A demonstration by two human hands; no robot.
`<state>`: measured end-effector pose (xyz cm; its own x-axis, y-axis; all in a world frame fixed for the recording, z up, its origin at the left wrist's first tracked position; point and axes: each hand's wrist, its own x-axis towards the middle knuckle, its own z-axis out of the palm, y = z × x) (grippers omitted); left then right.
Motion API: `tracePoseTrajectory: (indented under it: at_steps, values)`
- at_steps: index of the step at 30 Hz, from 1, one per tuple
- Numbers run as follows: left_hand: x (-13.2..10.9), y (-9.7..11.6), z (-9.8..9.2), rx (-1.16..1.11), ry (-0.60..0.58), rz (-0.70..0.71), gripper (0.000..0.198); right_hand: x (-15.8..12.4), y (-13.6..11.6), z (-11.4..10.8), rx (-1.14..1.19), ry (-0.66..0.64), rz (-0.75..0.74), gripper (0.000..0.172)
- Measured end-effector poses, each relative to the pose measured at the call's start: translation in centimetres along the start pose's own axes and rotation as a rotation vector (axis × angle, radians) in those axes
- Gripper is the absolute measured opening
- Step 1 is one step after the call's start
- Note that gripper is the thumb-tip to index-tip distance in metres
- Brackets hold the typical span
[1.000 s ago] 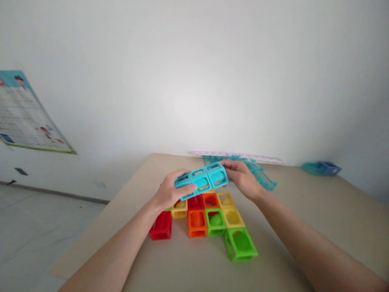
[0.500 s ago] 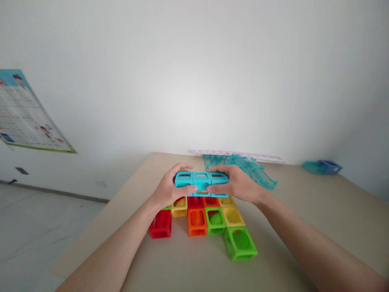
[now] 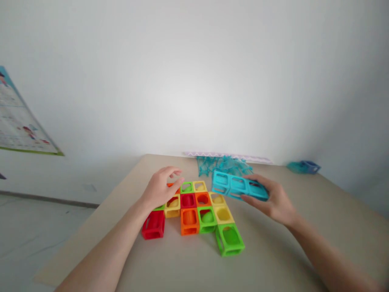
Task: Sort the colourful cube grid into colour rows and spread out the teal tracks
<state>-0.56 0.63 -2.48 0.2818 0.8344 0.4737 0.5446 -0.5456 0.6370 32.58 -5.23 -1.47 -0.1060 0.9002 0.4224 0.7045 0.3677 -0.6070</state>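
Note:
My right hand (image 3: 271, 198) grips one end of a row of three joined blue cube blocks (image 3: 238, 184), thumb below and fingers behind. The row is held up off the table, tilted down to the right. Empty, with its fingers curved apart, my left hand (image 3: 162, 186) is over the left side of a flat group of joined open-sided cubes. That group has an orange cube (image 3: 190, 221), a red cube (image 3: 187, 200), a yellow cube (image 3: 224, 213) and a green cube (image 3: 230, 238), among several others. My left hand covers part of its left side, where a red cube (image 3: 153, 224) sticks out.
A teal net (image 3: 227, 164) lies by the wall at the table's back, near a pale zigzag strip (image 3: 227, 156). A dark blue cube (image 3: 310, 167) with teal net stands at the back right. A poster (image 3: 21, 117) hangs on the left wall.
My left hand has let go of the blue row and moved left. My right hand has carried the row to the right and tilted it, uncovering the back cubes of the group.

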Motion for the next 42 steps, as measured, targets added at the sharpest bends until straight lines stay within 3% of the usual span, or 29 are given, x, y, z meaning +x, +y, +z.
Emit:
tracePoseTrajectory:
  at_steps: [3,5,8,11,16,18,21,26,31,34,36,38,40,42]
  values:
    - [0.0,-0.8,-0.1,0.303,-0.138,-0.027,0.040,-0.9,3.2,-2.7,-0.133,-0.025,0.074,0.047]
    - [0.0,-1.1,-0.1,0.354,-0.253,-0.053,0.043,-1.0,4.3,-3.7,-0.216,-0.066,0.109,0.046]
    - [0.1,-0.9,-0.1,0.372,-0.333,-0.076,0.043,-0.7,5.2,-4.3,-0.311,-0.144,0.097,0.041]
    - [0.2,-0.6,-0.2,0.362,-0.346,-0.087,0.042,-0.8,6.2,-4.5,-0.381,-0.255,0.080,0.037]
    - [0.3,-0.5,-0.2,0.384,-0.352,-0.095,0.043,-1.3,6.9,-4.5,-0.534,-0.248,0.060,0.061]
    - [0.3,-0.5,-0.2,0.392,-0.357,-0.098,0.043,-1.3,6.2,-3.9,-0.534,-0.244,0.057,0.055]
    - [0.3,-0.7,-0.1,0.397,-0.357,-0.105,0.043,-1.0,4.9,-2.6,-0.498,-0.258,0.119,0.032]
    - [0.3,-1.1,0.0,0.356,-0.341,-0.099,0.041,-0.9,4.3,-1.4,-0.671,-0.231,0.258,0.057]
    - [0.3,-1.1,0.0,0.307,-0.303,-0.109,0.038,-1.1,6.0,-2.3,-0.767,-0.167,0.382,0.060]
    - [0.2,-0.7,0.2,0.252,-0.296,-0.104,0.036,-1.0,5.8,-2.6,-0.739,-0.048,0.376,0.051]
    - [0.3,-0.6,0.5,0.173,-0.277,-0.095,0.034,-0.9,4.6,-2.2,-0.656,0.125,0.268,0.040]
    - [0.3,-0.7,0.8,0.059,-0.177,-0.140,0.031,-0.8,2.7,-1.1,-0.500,0.276,0.098,0.031]
    - [0.5,-1.2,1.2,-0.041,0.005,-0.247,0.030,-0.9,0.6,0.6,-0.316,0.257,-0.049,0.029]
    - [0.7,-2.0,1.6,-0.129,0.140,-0.365,0.027,-1.0,-1.0,2.3,-0.199,0.104,-0.153,0.032]
